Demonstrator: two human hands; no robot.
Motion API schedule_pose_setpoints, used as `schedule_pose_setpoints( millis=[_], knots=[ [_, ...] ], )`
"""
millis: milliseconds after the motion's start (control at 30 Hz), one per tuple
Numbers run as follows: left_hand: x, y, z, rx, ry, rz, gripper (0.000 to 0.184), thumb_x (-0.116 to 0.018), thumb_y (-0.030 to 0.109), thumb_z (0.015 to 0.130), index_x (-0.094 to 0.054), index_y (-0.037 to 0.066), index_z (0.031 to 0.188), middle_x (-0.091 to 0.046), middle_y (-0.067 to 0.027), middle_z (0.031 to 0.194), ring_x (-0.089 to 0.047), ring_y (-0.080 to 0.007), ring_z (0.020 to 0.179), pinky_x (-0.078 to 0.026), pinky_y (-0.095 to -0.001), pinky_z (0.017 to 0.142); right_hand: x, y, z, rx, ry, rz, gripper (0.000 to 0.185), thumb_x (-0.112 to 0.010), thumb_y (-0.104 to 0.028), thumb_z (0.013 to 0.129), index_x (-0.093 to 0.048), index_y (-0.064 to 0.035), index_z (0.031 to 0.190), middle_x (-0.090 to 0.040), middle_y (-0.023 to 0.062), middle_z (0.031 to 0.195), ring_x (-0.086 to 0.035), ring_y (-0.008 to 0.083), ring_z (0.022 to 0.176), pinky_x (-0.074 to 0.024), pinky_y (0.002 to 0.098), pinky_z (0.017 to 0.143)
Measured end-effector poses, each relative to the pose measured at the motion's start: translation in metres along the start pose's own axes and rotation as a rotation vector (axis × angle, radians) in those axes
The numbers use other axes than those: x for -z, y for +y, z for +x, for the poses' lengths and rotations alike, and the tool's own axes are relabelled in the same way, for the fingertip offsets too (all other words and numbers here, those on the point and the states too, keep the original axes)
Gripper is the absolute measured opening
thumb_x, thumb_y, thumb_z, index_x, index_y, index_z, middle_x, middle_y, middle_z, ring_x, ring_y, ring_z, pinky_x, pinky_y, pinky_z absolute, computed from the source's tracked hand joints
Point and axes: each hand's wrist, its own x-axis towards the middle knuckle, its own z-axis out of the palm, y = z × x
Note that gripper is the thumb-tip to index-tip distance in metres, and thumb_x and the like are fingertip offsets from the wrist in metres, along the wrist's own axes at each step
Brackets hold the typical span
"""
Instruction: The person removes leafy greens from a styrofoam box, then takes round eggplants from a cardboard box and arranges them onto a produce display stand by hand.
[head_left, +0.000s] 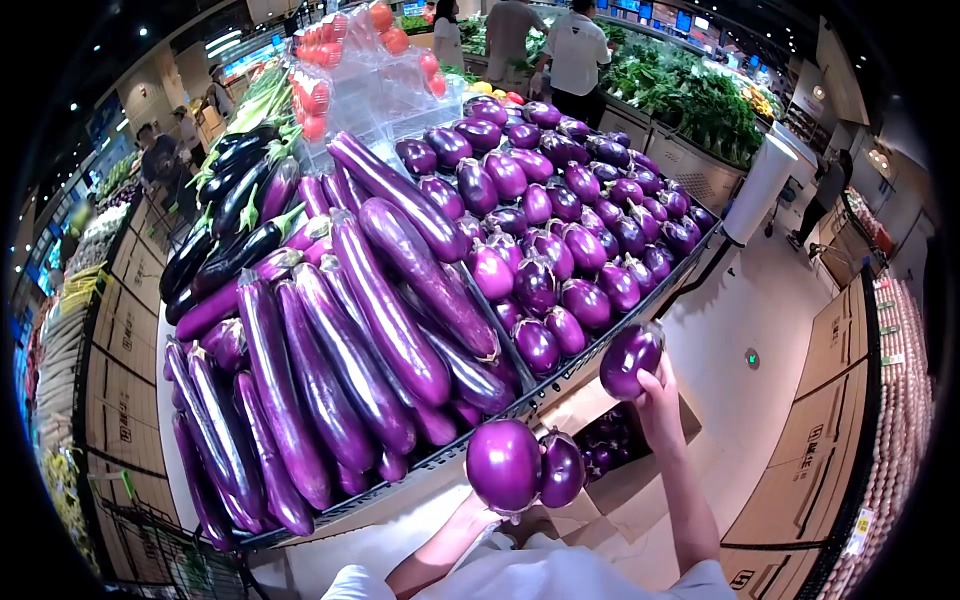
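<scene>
My left hand point(478, 511) is low in front of me, wrapped under a large round eggplant point(503, 465). A smaller round eggplant point(562, 468) rests against it on the right; the fingers beneath are mostly hidden. Higher and to the right, my right hand point(656, 390) grips another round eggplant point(632, 360) beside the display's front edge. Between my arms, an open cardboard box point(690, 420) on the floor contains more dark purple eggplants point(607, 440). Round eggplants point(560, 245) fill the right display section, and long purple eggplants point(390, 300) are piled in the left one.
A black rim point(375, 492) edges the display. Clear plastic dividers point(370, 110) and packed tomatoes point(315, 97) stand at the back. A white roll point(760, 190) is mounted at the right corner. A shopping cart point(160, 540) stands lower left. Several people are farther off.
</scene>
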Motion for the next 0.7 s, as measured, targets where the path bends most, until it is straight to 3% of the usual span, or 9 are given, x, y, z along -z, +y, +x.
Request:
schedule_pose_setpoints(
  millis=[200, 233, 300, 367, 433, 500, 600, 700],
  knots=[
    [-0.019, 0.03, 0.018, -0.019, 0.01, -0.055, 0.056, -0.049, 0.044, 0.085, -0.042, 0.002, 0.122, -0.054, -0.0137, 0.111, -0.058, -0.0254, 0.097, -0.05, -0.045, 0.083, -0.021, -0.02, 0.095, 0.229, -0.168, -0.416, 0.075, -0.073, -0.014, 0.067, -0.033, -0.0031, 0.13, -0.042, 0.0121, 0.126, -0.04, 0.0217, 0.119, -0.0309, 0.0338, 0.101],
    [-0.034, 0.038, 0.022, -0.022, 0.066, -0.056, 0.044, -0.049, 0.032, 0.089, -0.044, -0.001, 0.117, -0.059, -0.0124, 0.1, -0.062, -0.0255, 0.086, -0.052, -0.0499, 0.077, -0.019, -0.018, 0.117, 0.253, -0.183, -0.481, 0.078, -0.075, -0.015, 0.065, -0.034, -0.0039, 0.13, -0.042, 0.0124, 0.125, -0.04, 0.0223, 0.119, -0.0304, 0.0347, 0.102],
    [-0.028, 0.043, 0.032, -0.039, 0.094, -0.044, 0.044, -0.05, 0.031, 0.088, -0.044, -0.002, 0.117, -0.059, -0.0118, 0.099, -0.062, -0.0251, 0.085, -0.052, -0.0494, 0.077, -0.012, -0.003, 0.17, 0.455, -0.144, -0.799, 0.078, -0.076, -0.019, 0.062, -0.037, -0.0053, 0.128, -0.044, 0.0134, 0.122, -0.042, 0.0247, 0.117, -0.0312, 0.0346, 0.101],
    [-0.025, 0.051, 0.046, -0.068, 0.126, -0.023, 0.045, -0.05, 0.031, 0.088, -0.044, -0.002, 0.118, -0.059, -0.0113, 0.098, -0.063, -0.0246, 0.084, -0.052, -0.0489, 0.076, -0.025, 0.011, 0.22, 0.605, -0.139, -0.896, 0.078, -0.077, -0.024, 0.06, -0.04, -0.0052, 0.126, -0.046, 0.0147, 0.117, -0.045, 0.0276, 0.112, -0.0345, 0.0352, 0.098],
    [-0.024, 0.06, 0.06, -0.056, 0.085, -0.027, 0.043, -0.053, 0.028, 0.087, -0.044, -0.001, 0.117, -0.06, -0.0096, 0.095, -0.063, -0.0227, 0.083, -0.052, -0.0482, 0.077, -0.052, 0.013, 0.254, 0.638, -0.212, -0.983, 0.076, -0.076, -0.027, 0.06, -0.042, -0.0071, 0.124, -0.047, 0.0156, 0.112, -0.047, 0.0298, 0.109, -0.0372, 0.0369, 0.094],
    [-0.026, 0.067, 0.082, -0.122, 0.204, 0.111, 0.041, -0.055, 0.025, 0.086, -0.045, -0.001, 0.116, -0.06, -0.0091, 0.092, -0.063, -0.0213, 0.083, -0.054, -0.0449, 0.073, -0.068, 0.035, 0.292, 0.673, -0.328, -0.994, 0.076, -0.074, -0.034, 0.06, -0.04, -0.0109, 0.125, -0.045, 0.0167, 0.111, -0.049, 0.0326, 0.103, -0.0407, 0.039, 0.089],
    [-0.01, 0.076, 0.096, -0.265, 0.3, 0.151, 0.04, -0.055, 0.026, 0.086, -0.045, 0.001, 0.116, -0.057, -0.0097, 0.1, -0.059, -0.0222, 0.092, -0.052, -0.0464, 0.078, -0.078, 0.058, 0.322, 0.452, -0.515, -1.247, 0.075, -0.071, -0.039, 0.062, -0.039, -0.0131, 0.125, -0.044, 0.0189, 0.109, -0.052, 0.0346, 0.097, -0.0458, 0.0412, 0.081],
    [0.008, 0.077, 0.109, -0.32, 0.381, 0.157, 0.039, -0.054, 0.026, 0.086, -0.046, 0.003, 0.116, -0.055, -0.01, 0.106, -0.055, -0.0229, 0.098, -0.049, -0.048, 0.081, -0.081, 0.065, 0.322, 0.479, -0.489, -1.23, 0.079, -0.07, -0.045, 0.063, -0.038, -0.0095, 0.125, -0.044, 0.0191, 0.107, -0.051, 0.034, 0.096, -0.0456, 0.0414, 0.08]
  ],
)
